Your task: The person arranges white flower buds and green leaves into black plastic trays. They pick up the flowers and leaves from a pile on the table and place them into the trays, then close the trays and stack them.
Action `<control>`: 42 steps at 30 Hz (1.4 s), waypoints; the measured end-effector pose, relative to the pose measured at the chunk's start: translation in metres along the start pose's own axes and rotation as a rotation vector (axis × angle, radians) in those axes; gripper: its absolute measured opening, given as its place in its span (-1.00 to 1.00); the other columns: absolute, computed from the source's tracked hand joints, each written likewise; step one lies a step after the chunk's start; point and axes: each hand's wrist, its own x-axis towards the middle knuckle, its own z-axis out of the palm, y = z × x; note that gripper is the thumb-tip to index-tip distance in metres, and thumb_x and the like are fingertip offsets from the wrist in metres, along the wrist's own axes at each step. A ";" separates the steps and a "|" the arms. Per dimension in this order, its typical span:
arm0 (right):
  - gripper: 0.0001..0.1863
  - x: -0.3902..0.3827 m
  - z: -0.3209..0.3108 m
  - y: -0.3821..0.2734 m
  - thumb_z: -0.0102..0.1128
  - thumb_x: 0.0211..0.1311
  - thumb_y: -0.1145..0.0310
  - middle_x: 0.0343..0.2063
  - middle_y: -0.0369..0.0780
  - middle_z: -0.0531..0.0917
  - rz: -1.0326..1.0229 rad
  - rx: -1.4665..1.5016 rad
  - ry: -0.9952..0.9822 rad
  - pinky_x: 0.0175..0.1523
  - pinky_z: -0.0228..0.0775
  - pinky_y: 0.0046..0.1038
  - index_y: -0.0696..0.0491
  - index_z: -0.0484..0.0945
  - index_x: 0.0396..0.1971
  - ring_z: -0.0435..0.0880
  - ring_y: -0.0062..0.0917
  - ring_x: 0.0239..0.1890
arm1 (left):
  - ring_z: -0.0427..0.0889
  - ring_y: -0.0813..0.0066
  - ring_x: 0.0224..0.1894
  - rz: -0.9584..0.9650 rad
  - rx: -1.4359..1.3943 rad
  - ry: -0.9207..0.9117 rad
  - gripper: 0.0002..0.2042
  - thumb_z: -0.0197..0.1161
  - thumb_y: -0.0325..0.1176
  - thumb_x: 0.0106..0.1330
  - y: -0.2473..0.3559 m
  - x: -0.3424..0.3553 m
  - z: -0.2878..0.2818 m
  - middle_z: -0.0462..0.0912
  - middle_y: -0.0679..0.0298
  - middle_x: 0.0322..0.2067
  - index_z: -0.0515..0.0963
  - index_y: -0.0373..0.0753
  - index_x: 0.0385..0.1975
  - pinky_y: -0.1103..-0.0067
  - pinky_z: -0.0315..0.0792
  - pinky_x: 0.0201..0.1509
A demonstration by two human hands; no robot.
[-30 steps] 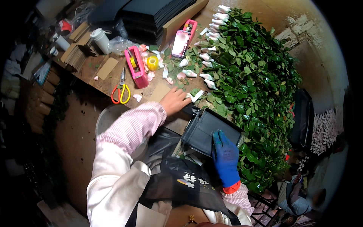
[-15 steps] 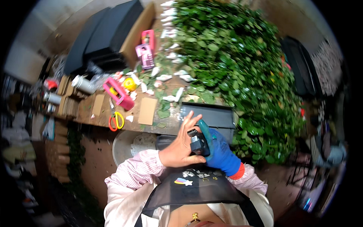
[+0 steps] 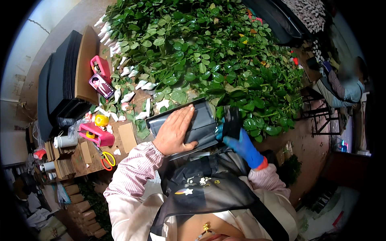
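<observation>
My bare left hand (image 3: 175,130) lies flat, fingers stretched out, on a dark grey rectangular tray or sheet (image 3: 201,122) at the table's near edge. My right hand (image 3: 244,149), in a blue glove with an orange cuff, is just right of it. It grips a black object (image 3: 232,121), blurred, whose kind I cannot make out. Beyond both hands spreads a thick bed of leafy green rose stems (image 3: 193,52). White-wrapped flower heads (image 3: 128,71) line its left side.
On the left are yellow-and-red-handled scissors (image 3: 107,160), a pink tape dispenser (image 3: 97,135), a yellow tape roll (image 3: 101,120), brown card pieces (image 3: 127,137) and a stack of black sheets (image 3: 64,76). A purple box (image 3: 101,85) stands farther back. Another person (image 3: 343,86) works at the far right.
My left hand has left the small black device and come down flat on the grey tray or sheet. My right hand has moved right with a black object. The view has turned and shifted.
</observation>
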 end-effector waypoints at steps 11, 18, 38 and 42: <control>-0.42 -0.004 0.017 -0.085 0.33 0.34 0.39 -0.07 -0.12 0.74 0.344 -0.797 -0.050 -0.04 0.63 -0.30 0.11 0.40 0.33 0.78 -0.34 -0.06 | 0.10 0.02 0.64 -0.034 0.263 -0.049 -0.12 0.13 0.27 0.45 0.006 -0.013 0.025 0.16 -0.06 0.58 0.23 -0.35 0.53 0.22 0.00 0.68; -0.28 0.018 0.025 -0.075 0.31 0.14 0.08 -0.23 0.13 0.74 0.501 -1.597 -0.175 0.04 0.59 -0.03 0.23 0.38 0.20 0.77 0.03 -0.14 | 0.08 0.07 0.65 -0.026 0.285 -0.024 -0.17 0.13 0.23 0.48 0.005 -0.015 0.029 0.17 -0.03 0.58 0.27 -0.36 0.51 0.21 -0.04 0.69; -0.19 0.009 0.009 -0.054 0.25 0.32 -0.24 -0.22 0.09 0.78 0.342 -1.595 -0.084 -0.02 0.61 -0.01 0.08 0.35 0.32 0.79 0.01 -0.15 | 0.12 -0.06 0.62 -0.051 0.119 0.037 -0.19 0.13 0.20 0.52 0.022 -0.036 0.033 0.19 -0.16 0.54 0.27 -0.40 0.49 0.16 0.00 0.67; -0.25 0.015 -0.001 -0.064 0.26 0.34 -0.21 -0.24 0.08 0.77 0.274 -1.591 -0.130 -0.03 0.62 -0.03 0.07 0.42 0.28 0.79 0.01 -0.16 | 0.19 -0.09 0.59 -0.084 0.020 0.021 -0.21 0.21 0.10 0.52 0.030 -0.037 0.019 0.20 -0.16 0.54 0.20 -0.38 0.53 0.15 0.04 0.66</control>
